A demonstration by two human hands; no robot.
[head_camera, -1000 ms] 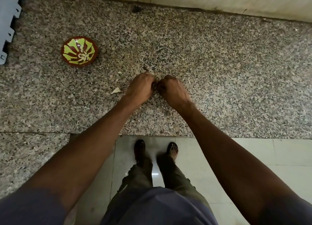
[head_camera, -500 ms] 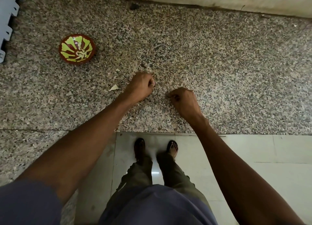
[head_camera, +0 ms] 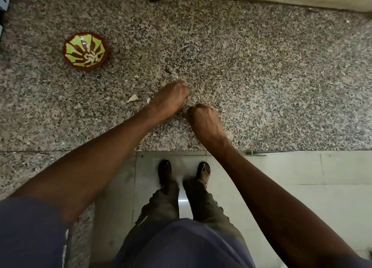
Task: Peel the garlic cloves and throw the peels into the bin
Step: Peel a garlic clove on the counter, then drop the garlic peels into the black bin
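1. Both hands hover over the speckled granite surface point(head_camera: 261, 76), knuckles up, near each other but apart.
2. The left hand point(head_camera: 171, 98) has its fingers curled under; what they hold, I cannot tell.
3. The right hand point(head_camera: 203, 120) is likewise curled, contents hidden.
4. A garlic peel point(head_camera: 132, 98) lies just left of the left hand.
5. A red-and-green bowl point(head_camera: 85, 50) sits well apart, far left.

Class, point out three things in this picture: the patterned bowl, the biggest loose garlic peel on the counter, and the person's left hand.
Bowl point(head_camera: 85, 50): head view, on its patterned inside.
Peel point(head_camera: 132, 98): head view, middle of the pale scrap.
Left hand point(head_camera: 171, 99): head view, back of the hand.
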